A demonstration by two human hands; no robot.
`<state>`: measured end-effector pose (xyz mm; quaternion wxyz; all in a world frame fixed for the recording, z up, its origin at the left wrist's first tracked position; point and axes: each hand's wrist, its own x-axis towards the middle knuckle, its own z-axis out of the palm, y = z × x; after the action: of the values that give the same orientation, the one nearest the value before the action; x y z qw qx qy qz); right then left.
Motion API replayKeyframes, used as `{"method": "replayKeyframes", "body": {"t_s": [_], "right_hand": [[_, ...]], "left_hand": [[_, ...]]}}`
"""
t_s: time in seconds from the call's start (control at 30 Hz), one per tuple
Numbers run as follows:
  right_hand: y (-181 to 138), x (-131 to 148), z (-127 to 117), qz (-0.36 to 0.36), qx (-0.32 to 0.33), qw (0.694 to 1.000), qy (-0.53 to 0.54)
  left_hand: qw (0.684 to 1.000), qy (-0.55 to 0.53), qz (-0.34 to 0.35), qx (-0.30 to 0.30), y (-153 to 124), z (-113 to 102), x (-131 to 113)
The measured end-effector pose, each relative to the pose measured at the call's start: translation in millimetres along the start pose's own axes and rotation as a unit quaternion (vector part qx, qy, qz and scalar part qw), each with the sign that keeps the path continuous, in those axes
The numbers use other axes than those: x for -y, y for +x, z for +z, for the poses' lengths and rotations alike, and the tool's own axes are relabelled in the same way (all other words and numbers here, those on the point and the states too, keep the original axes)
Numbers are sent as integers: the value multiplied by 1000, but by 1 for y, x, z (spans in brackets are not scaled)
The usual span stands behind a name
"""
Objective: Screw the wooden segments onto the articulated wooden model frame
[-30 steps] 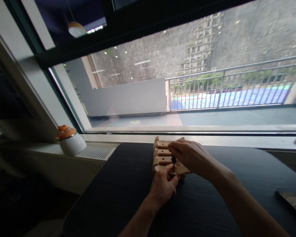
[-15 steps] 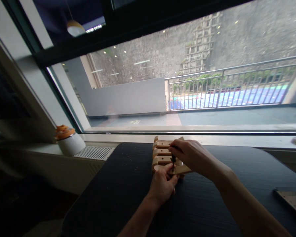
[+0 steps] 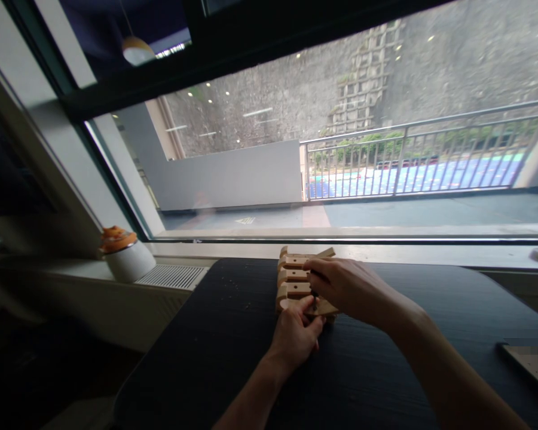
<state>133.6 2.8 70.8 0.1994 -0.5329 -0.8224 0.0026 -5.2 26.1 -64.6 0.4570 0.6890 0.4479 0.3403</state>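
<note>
A pale wooden frame (image 3: 295, 275) with rounded ends, parallel slats and drilled holes lies near the far edge of the dark table. My left hand (image 3: 296, 335) grips its near corner, thumb and fingers closed on the wood. My right hand (image 3: 347, 285) is closed around a dark screwdriver (image 3: 315, 297), which points down at the nearest wooden slat beside my left fingertips. Most of the screwdriver's handle is hidden in my right fingers, and its tip is too small to make out. My right hand also covers the right part of the frame.
Small crumbs dot the dark table (image 3: 197, 352) left of the frame. A flat dark-edged object (image 3: 526, 367) lies at the right edge. On the sill to the left stands a white pot (image 3: 130, 261) with an orange top. A large window (image 3: 251, 119) rises behind the table.
My right hand has shifted slightly left and turned around the screwdriver, whose handle now shows less. The left hand and the wooden frame have stayed in place.
</note>
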Motion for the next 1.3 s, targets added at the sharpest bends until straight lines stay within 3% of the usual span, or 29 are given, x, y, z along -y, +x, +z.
{"method": "replayKeyframes", "body": {"t_s": [0.37,0.57,0.87,1.3], "right_hand": [[6,-18,7,32,-29,999,-16],[9,-13,14,56,-51,996,-56],[0,-3,5,-18,5,998,55],[6,-31,12,21,-21,999,41]], "left_hand": [[1000,-3,-2,-4,1,1,2],[1000,-4,-3,-4,0,1,2],[1000,-11,9,8,-1,-1,-5],[1000,-8,-2,-8,0,0,-3]]}}
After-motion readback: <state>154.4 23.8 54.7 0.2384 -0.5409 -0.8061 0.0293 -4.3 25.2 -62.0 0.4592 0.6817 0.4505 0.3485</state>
